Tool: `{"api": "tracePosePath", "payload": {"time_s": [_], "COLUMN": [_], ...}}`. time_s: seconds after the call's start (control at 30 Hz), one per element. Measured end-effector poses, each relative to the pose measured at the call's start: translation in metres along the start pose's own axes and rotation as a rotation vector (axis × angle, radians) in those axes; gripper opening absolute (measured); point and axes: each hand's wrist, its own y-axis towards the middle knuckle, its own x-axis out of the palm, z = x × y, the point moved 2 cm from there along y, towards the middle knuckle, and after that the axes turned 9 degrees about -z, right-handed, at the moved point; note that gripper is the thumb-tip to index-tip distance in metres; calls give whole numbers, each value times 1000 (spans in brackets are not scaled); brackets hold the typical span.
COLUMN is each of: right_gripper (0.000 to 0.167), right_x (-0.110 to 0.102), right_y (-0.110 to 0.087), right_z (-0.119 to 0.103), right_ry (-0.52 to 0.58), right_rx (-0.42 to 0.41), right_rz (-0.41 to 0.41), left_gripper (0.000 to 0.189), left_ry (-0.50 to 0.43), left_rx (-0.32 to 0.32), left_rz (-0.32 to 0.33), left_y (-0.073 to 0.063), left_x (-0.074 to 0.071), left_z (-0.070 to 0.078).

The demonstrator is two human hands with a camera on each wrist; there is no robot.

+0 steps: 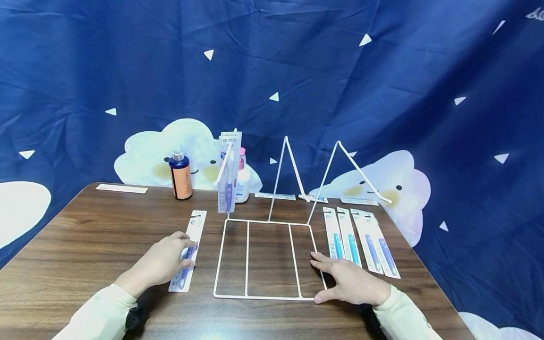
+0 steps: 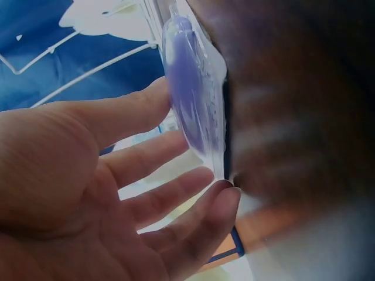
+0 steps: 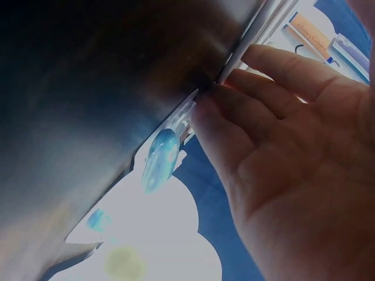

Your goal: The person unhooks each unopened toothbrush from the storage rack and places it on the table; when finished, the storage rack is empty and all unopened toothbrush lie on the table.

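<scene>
My left hand is over a packaged toothbrush left of a white wire rack. In the left wrist view, the thumb is against the clear blister over the purple handle, with the fingertips along the pack's edge near the tabletop. My right hand rests at the rack's right side, its fingers extended along the side wire and the thumb at the front corner. Three angled prongs rise from the rack's back; packaged toothbrushes hang on the left prong, while the other two carry nothing.
Several packaged toothbrushes, blue and purple, lie right of the rack. A dark blue bottle with an orange label and a white bottle with a pink top stand behind. Flat white packs line the table's back edge.
</scene>
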Motion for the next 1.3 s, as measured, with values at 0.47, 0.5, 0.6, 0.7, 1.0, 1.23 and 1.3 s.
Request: {"api": "tracePosePath", "payload": {"time_s": [0.47, 0.5, 0.6, 0.7, 1.0, 1.23, 1.3], "right_gripper": [98, 98, 98, 98, 99, 98, 99], "right_x": [1, 1, 1, 1, 3, 3, 3], "right_y": [2, 2, 2, 2, 6, 6, 5], "right_z": [-1, -1, -1, -1, 0, -1, 0], "right_ry": [-9, -8, -3, 3, 12, 10, 12], "right_rx": [-17, -17, -11, -4, -1, -6, 1], "right_rz": [3, 2, -1, -4, -6, -4, -8], "left_gripper": [55, 53, 44, 35, 35, 32, 30], "left_ry": [-66, -83, -163, -297, -838, -1029, -1044], "left_rx": [40, 63, 119, 155, 215, 217, 212], "left_rz": [69, 112, 263, 411, 576, 561, 554], "left_y": [3, 3, 5, 11, 39, 57, 59], "left_x": [-28, -36, -59, -77, -95, -89, -87], "left_z": [0, 3, 13, 23, 51, 55, 55]}}
